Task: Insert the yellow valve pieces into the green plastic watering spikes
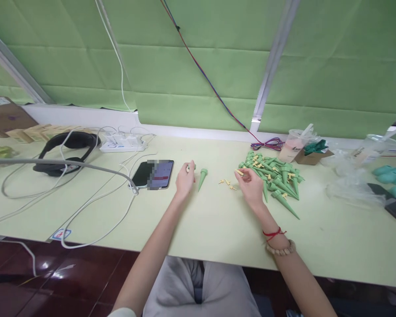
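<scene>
My left hand (185, 179) rests on the pale green table (218, 229) with its fingers closed around a small green piece at the fingertips. A single green cone spike (202, 178) lies just to its right. My right hand (251, 185) pinches a small yellow peg (239, 172) between thumb and fingers. A few loose yellow pegs (227, 183) lie between the two hands. A heap of green cone spikes (277, 180), some with yellow pegs on them, lies right beside my right hand.
A phone (153, 174) on a white cable lies left of my left hand. Black headphones (66, 152) and a power strip (122, 143) sit further left. A plastic cup (293, 145), a small box (312, 154), clear bags and teal parts (391, 176) stand at the right.
</scene>
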`<state>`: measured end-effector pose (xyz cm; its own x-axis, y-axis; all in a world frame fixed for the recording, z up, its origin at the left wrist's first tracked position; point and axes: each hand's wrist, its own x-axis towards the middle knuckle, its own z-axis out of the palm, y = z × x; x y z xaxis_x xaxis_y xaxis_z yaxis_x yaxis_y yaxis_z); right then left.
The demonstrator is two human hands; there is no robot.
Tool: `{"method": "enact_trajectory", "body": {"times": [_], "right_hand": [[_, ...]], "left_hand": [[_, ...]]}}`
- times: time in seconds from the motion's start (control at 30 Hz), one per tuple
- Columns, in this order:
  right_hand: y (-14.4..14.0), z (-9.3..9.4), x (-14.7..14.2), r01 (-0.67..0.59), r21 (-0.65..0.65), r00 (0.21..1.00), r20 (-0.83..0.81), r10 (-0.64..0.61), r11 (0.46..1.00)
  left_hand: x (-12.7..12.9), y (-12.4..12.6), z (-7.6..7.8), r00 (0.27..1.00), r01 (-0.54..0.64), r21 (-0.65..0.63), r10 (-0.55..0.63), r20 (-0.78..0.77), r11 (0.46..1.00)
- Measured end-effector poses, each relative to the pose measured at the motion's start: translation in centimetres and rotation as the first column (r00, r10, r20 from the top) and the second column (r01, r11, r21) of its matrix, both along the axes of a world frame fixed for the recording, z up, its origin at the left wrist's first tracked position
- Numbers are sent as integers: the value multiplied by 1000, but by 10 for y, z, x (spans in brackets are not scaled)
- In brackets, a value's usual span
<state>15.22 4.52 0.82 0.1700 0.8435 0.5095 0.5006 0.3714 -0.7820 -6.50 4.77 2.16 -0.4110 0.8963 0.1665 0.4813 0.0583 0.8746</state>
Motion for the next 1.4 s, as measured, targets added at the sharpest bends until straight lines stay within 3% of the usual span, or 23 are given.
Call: {"method": "enact_trajectory", "body": {"times": [0.17, 0.27, 0.5, 0.6, 0.67, 0.73, 0.8, 0.87, 1.17, 1.3, 1.4], "right_hand": [[7, -14, 3, 41, -170, 962, 273, 7, 985], [7, -20, 4, 72, -210, 944, 330, 1, 975], [13, -21, 8, 102, -152, 940, 337, -45, 983], [21, -17, 19, 225, -41, 922, 332, -199, 973], [26, -16, 31, 403, 29, 858, 334, -389, 915], [31, -17, 47, 583, 47, 759, 326, -564, 811], [34, -19, 63, 692, -3, 689, 300, -660, 721], [36, -21, 77, 734, -82, 666, 277, -692, 674], [34, -23, 92, 706, -82, 697, 254, -670, 703], [32, -21, 93, 684, -66, 720, 220, -658, 726], [31, -15, 91, 645, 46, 753, 127, -645, 762]], "left_hand": [[4, 5, -15, 970, -12, -50, 0, -242, 999], [1, 8, -21, 950, 8, -75, -31, -312, 997], [0, 9, -19, 937, 48, -86, -75, -342, 995], [0, 9, -16, 939, 46, -65, -66, -337, 997], [0, 9, -15, 943, 36, -45, -49, -331, 998], [0, 10, -14, 947, 20, -18, -24, -322, 1000], [-1, 11, -14, 951, 8, 15, -3, -309, 1000], [-1, 12, -13, 957, 3, 50, 11, -291, 999], [3, 8, -11, 974, 9, 247, 47, -223, 969], [15, 5, -10, 973, 95, 315, -21, -230, 944], [28, -2, -10, 961, 197, 324, -117, -249, 925]]}}
